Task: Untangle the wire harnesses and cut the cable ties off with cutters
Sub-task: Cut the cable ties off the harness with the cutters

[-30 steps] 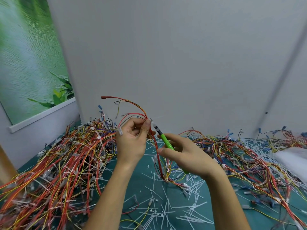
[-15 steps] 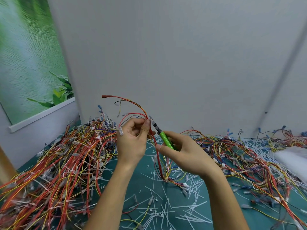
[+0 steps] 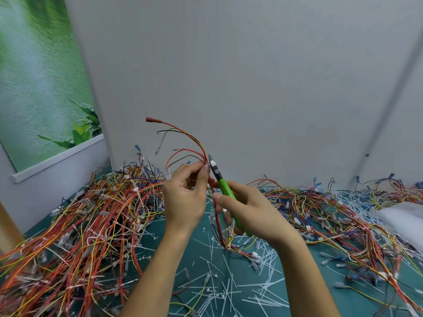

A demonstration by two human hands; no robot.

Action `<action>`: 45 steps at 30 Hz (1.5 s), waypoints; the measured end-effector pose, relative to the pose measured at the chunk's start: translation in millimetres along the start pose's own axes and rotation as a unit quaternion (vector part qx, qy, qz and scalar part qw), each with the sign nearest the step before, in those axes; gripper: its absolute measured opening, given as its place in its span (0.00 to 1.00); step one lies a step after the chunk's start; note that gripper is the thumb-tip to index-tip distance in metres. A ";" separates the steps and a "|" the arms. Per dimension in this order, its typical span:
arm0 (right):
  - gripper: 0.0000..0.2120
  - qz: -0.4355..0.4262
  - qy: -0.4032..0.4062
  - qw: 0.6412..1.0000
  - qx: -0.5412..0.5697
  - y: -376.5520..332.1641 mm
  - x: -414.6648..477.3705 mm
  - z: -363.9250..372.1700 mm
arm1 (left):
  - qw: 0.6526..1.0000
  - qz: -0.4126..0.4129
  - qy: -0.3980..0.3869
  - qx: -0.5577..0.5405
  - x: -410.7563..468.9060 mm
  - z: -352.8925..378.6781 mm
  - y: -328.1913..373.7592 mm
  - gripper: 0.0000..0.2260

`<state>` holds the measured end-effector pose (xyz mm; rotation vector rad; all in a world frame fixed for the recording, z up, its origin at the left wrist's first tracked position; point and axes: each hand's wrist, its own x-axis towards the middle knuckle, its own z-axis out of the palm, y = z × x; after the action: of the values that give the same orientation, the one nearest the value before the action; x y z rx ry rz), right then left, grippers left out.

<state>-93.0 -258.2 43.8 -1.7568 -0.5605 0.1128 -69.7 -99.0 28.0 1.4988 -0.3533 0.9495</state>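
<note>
The wire harness [image 3: 197,144] is held up in the air above the surface [image 3: 201,255], its loose ends fanned upward and its tail hanging down to the litter below. It is judged light and limp: the thin insulated wires would flop and spring apart once freed, and the insulation could be nicked by a careless blade. It is best taken just beside the tie, where the strands are bunched. There it is pinched between thumb and fingers of the left hand [image 3: 183,197]. The white cable tie [image 3: 212,163] sits at the nose of the cutters [image 3: 225,191], whose green handles are gripped by the right hand [image 3: 254,213]; whether the blades have closed cannot be told. Cut ties [image 3: 229,289] are scattered over the surface, with tangled piles [image 3: 91,225] at either side. Compared with half a second earlier, the grips are unchanged, the cutter nose has been kept at the pinch point, and the fanned ends are seen more splayed and blurred.
</note>
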 end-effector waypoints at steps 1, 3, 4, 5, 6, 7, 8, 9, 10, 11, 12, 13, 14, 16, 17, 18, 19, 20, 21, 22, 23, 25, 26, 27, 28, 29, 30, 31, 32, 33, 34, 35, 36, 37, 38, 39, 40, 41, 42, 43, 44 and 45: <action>0.14 -0.003 0.002 1.000 -0.005 0.7 0.6 0.8 | 1.000 0.007 0.000 0.013 -1.0 -0.2 -0.1 0.04; 0.15 -0.007 0.008 1.000 -0.012 1.7 0.9 1.3 | 0.999 0.019 -0.003 0.045 -2.5 0.1 0.1 0.04; 0.16 -0.007 0.011 1.000 -0.013 2.1 1.0 1.3 | 0.998 0.020 -0.002 0.060 -2.9 0.9 0.4 0.04; 0.16 -0.007 0.014 1.000 -0.012 2.5 0.7 1.3 | 0.998 0.015 0.002 0.067 -3.5 1.9 1.0 0.05; 0.16 -0.006 0.016 1.000 -0.010 2.7 0.9 1.3 | 0.998 0.006 0.005 0.063 -3.9 3.3 2.1 0.04; 0.16 -0.006 0.018 1.000 -0.008 2.9 0.6 1.4 | 0.998 -0.003 0.005 0.056 -4.3 4.2 3.3 0.03; 0.15 -0.006 0.020 1.000 -0.008 2.9 0.8 1.4 | 0.999 -0.010 0.002 0.051 -4.4 4.8 4.4 0.02; 0.14 -0.007 0.022 1.000 -0.008 3.0 0.8 1.4 | 0.999 -0.013 -0.001 0.049 -4.4 4.8 5.3 0.02; 0.13 -0.008 0.023 1.000 -0.008 3.0 0.8 1.6 | 0.999 -0.014 -0.005 0.050 -4.1 4.5 6.0 0.03; 0.12 -0.008 0.023 1.000 -0.007 3.1 0.9 1.8 | 0.999 -0.015 -0.009 0.051 -3.8 3.9 6.4 0.03; 0.11 -0.008 0.024 1.000 -0.005 3.2 1.1 2.1 | 0.999 -0.018 -0.012 0.050 -3.5 3.6 6.8 0.04; 0.11 -0.008 0.026 1.000 -0.002 3.4 1.5 2.4 | 0.999 -0.022 -0.017 0.047 -3.3 3.1 7.0 0.04; 0.10 -0.009 0.029 1.000 0.000 3.7 2.1 2.7 | 0.999 -0.026 -0.020 0.042 -3.1 3.1 6.7 0.04; 0.09 -0.006 0.034 0.999 0.009 4.4 3.3 3.0 | 0.999 -0.034 -0.025 0.033 -3.1 3.3 6.3 0.04; 0.08 -0.005 0.036 0.999 0.013 4.9 3.7 3.0 | 0.999 -0.039 -0.026 0.027 -3.0 3.3 6.1 0.05; 0.07 -0.004 0.036 0.999 0.015 5.5 4.1 3.1 | 0.999 -0.044 -0.027 0.018 -2.9 3.4 5.9 0.05; 0.07 -0.003 0.037 0.999 0.018 5.9 4.2 3.1 | 0.998 -0.050 -0.028 0.008 -2.9 3.2 5.7 0.05; 0.07 -0.003 0.036 0.999 0.019 6.2 4.2 3.1 | 0.998 -0.056 -0.029 0.000 -2.8 3.3 5.5 0.05; 0.07 -0.002 0.035 0.999 0.020 6.6 4.4 3.2 | 0.998 -0.060 -0.030 -0.005 -2.8 3.4 5.2 0.05; 0.07 -0.001 0.035 0.999 0.020 7.0 4.5 3.4 | 0.998 -0.061 -0.031 -0.008 -2.7 3.4 4.9 0.06; 0.07 0.000 0.035 0.999 0.020 7.2 4.6 3.6 | 0.998 -0.061 -0.032 -0.009 -2.8 3.5 4.7 0.06; 0.08 0.003 0.035 0.999 0.024 7.0 4.8 4.0 | 0.998 -0.059 -0.031 -0.011 -2.8 3.5 5.0 0.07; 0.08 0.006 0.033 0.999 0.026 6.9 4.8 4.2 | 0.998 -0.059 -0.030 -0.010 -2.8 3.6 5.2 0.08; 0.08 0.007 0.030 0.999 0.028 6.5 4.7 4.1 | 0.998 -0.058 -0.028 -0.007 -2.7 3.7 5.3 0.09; 0.07 0.007 0.025 0.999 0.032 6.0 4.4 4.2 | 0.998 -0.055 -0.028 -0.002 -2.8 3.8 5.5 0.09; 0.07 0.007 0.019 0.999 0.036 5.3 4.1 4.2 | 0.998 -0.053 -0.030 0.003 -2.8 4.0 5.9 0.08; 0.07 0.006 0.014 0.999 0.041 4.7 4.0 4.5 | 0.998 -0.051 -0.031 0.006 -2.9 4.1 6.7 0.09; 0.08 0.006 0.011 0.999 0.044 4.1 4.0 4.7 | 0.998 -0.048 -0.033 0.009 -3.0 4.1 7.8 0.09; 0.09 0.006 0.009 0.999 0.045 3.7 4.0 5.2 | 0.998 -0.044 -0.034 0.012 -2.8 4.0 8.9 0.10; 0.09 0.006 0.007 0.999 0.044 3.3 4.1 5.7 | 0.998 -0.040 -0.035 0.016 -2.8 4.0 9.6 0.11; 0.09 0.005 0.007 0.999 0.043 3.2 4.2 6.3 | 0.998 -0.037 -0.036 0.019 -2.8 3.9 9.8 0.11; 0.08 0.002 0.008 0.999 0.040 3.3 4.2 6.8 | 0.998 -0.037 -0.035 0.021 -3.0 4.0 9.7 0.12; 0.06 0.000 0.010 0.999 0.037 3.6 4.4 7.2 | 0.998 -0.039 -0.033 0.021 -3.2 3.8 9.0 0.12; 0.05 -0.001 0.014 0.999 0.032 3.9 4.5 7.4 | 0.998 -0.043 -0.032 0.020 -3.1 3.9 8.3 0.11; 0.04 -0.001 0.019 0.999 0.026 4.5 4.6 7.5 | 0.998 -0.049 -0.031 0.018 -3.3 4.0 7.8 0.11; 0.05 0.000 0.023 1.000 0.020 5.1 4.7 7.5 | 0.998 -0.056 -0.033 0.017 -3.3 4.5 7.4 0.11; 0.05 0.001 0.025 1.000 0.017 5.7 5.0 7.6 | 0.997 -0.061 -0.034 0.016 -3.5 5.1 7.5 0.11; 0.05 0.001 0.026 1.000 0.016 6.1 5.2 7.7 | 0.997 -0.064 -0.036 0.017 -3.4 5.9 8.0 0.11; 0.05 0.003 0.026 1.000 0.017 6.5 5.4 8.0 | 0.997 -0.065 -0.036 0.021 -3.4 6.4 8.6 0.11; 0.06 0.005 0.026 1.000 0.017 6.5 5.6 8.3 | 0.997 -0.066 -0.036 0.025 -3.6 6.7 9.3 0.12; 0.06 0.007 0.026 1.000 0.015 6.5 5.8 8.8 | 0.997 -0.069 -0.036 0.026 -3.9 6.9 9.5 0.12; 0.06 0.010 0.026 1.000 0.012 6.6 5.9 9.1 | 0.996 -0.075 -0.037 0.026 -4.4 7.0 9.4 0.11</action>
<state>-89.1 -248.6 36.4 -1.7379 -0.5018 0.0859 -76.7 -108.7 31.8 1.5876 -0.2656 0.7908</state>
